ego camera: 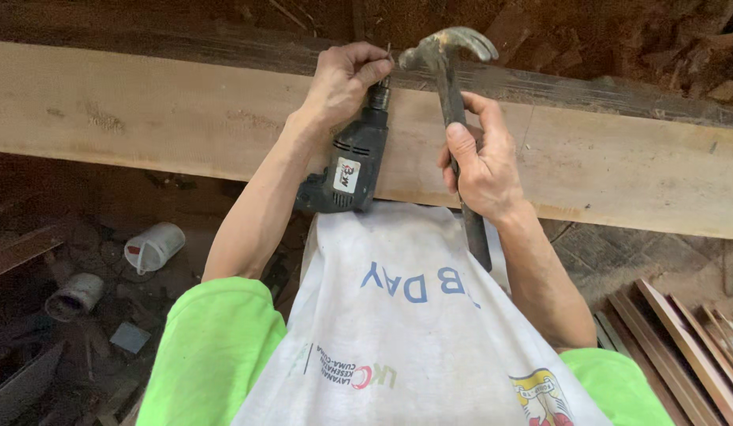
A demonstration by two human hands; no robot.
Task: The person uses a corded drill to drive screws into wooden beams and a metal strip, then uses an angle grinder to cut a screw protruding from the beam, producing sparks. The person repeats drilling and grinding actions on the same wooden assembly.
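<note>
Head view — right hand (484,170) fisted round hammer (453,71), left hand (343,79) pinching drill (350,170) chuck — white label.

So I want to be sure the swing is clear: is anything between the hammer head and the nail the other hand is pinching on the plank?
Nothing visible lies between them. The hammer in the right hand has its head right beside the nail, which the left hand pinches at the plank. The left fingertips sit close by; the drill lies below.

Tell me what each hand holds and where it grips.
Right hand grips the claw hammer mid-handle. Left hand pinches something small, likely a nail, above the drill on the plank.
</note>
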